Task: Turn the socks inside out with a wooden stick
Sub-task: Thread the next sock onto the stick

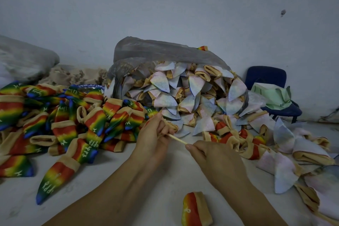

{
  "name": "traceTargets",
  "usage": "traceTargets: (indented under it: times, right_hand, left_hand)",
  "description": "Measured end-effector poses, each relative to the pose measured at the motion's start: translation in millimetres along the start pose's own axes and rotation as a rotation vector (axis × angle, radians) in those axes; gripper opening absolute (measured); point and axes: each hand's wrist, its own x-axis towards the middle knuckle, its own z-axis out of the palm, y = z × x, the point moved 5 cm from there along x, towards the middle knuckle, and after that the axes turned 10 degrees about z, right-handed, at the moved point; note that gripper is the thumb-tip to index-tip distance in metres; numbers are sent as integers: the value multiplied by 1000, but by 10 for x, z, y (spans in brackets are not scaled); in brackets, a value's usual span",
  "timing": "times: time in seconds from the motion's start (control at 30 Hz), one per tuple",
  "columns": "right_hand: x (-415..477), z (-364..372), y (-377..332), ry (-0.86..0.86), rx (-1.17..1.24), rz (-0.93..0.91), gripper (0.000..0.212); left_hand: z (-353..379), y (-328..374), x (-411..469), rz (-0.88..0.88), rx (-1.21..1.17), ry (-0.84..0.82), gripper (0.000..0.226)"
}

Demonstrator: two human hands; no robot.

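— Trouble centres on the thin pale wooden stick (pixel 177 139). Pinched at its near right end between thumb and forefinger of the right hand (pixel 218 161), remaining fingers curled under; far left end buried in the left hand (pixel 155 134).
— And the sock?
— Bunched inside that left fist, fingers curled tight round it, with only a scrap of the beige-cuffed sock (pixel 171 126) peeping out on the far side. Cannot tell how far turned.
— Likely to fail how?
— Could punch the tip through the toe knit if pushed too hard, or skid past the fabric and jab the palm. Could also lose the cuff with a slackened fist and end with a sock half-turned.
— Anything nearby to worry about?
— Heap of pale washed-out socks (pixel 192 93) spilling from the grey plastic bag (pixel 146 49) just beyond the hands; heap of rainbow-striped socks (pixel 64 115) to the left. Easy to toss a turned one onto the wrong heap and muddle the two.
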Motion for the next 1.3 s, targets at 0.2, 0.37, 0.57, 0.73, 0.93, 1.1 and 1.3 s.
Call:
traceTargets:
  times: [0.2,0.37,0.57,0.73,0.93,1.1,1.3]
  right_hand:
    - [-9,180,-78,-139,419,172,36]
    - [4,203,-66,-152,429,166,33]
    - [31,10,192,-48,311,102,57]
    - [58,-50,269,-37,303,46,57]
    - [28,38,172,-128,558,135,51]
    - [5,259,58,-150,601,229,41]
    - [65,264,224,-167,651,286,45]
  left_hand:
    - [103,44,-50,-90,-356,-32,22]
    - [-9,-22,-55,-69,7,-67,40]
    - [-77,30,-60,32,681,-17,57]
    - [83,-16,-176,-95,362,-166,53]
    - [115,104,-198,136,626,-54,60]
    - [44,121,-161,242,814,-17,71]
    - [2,67,-96,249,931,-148,54]
